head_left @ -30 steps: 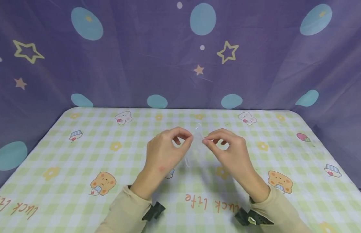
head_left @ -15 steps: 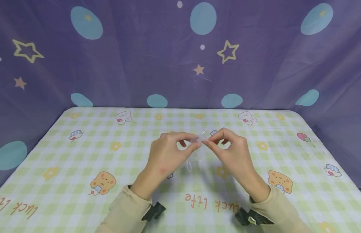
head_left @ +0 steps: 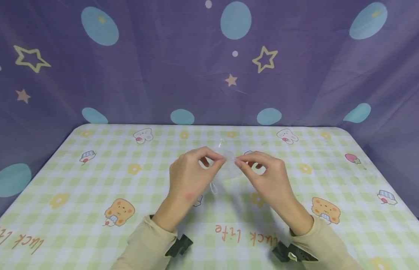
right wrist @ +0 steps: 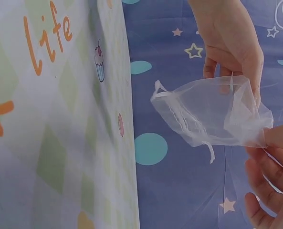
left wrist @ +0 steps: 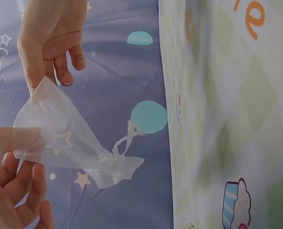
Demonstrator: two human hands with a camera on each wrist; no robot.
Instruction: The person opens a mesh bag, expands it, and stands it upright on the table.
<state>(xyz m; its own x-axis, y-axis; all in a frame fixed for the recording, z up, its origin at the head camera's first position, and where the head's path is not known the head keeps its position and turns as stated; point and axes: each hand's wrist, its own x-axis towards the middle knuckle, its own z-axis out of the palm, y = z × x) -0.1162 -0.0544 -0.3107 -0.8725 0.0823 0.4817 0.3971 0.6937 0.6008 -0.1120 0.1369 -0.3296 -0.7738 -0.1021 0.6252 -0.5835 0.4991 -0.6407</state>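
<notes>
A sheer white organza drawstring bag point(head_left: 228, 171) is held above the table between my two hands. My left hand point(head_left: 192, 172) pinches one corner of its plain end between thumb and index finger. The opposite corner of that end is pinched by my right hand point(head_left: 268, 174). In the right wrist view, the bag point(right wrist: 203, 107) hangs with its gathered drawstring end toward the table, and a white cord point(right wrist: 211, 151) dangles from it. The left wrist view shows the cord's loop point(left wrist: 128, 137) and the creased fabric. Other fingers of both hands are loosely curled beneath.
The table point(head_left: 155, 240) wears a green-and-white checked cloth with printed bears, flowers and lettering. Behind it hangs a purple curtain point(head_left: 182, 67) with stars and ovals. Dark straps point(head_left: 179, 245) sit at both cuffs.
My left hand came in toward the right hand, then drew back left. The bag bunched up between the fingertips and is now spread wider, hanging lower. My right hand barely moved.
</notes>
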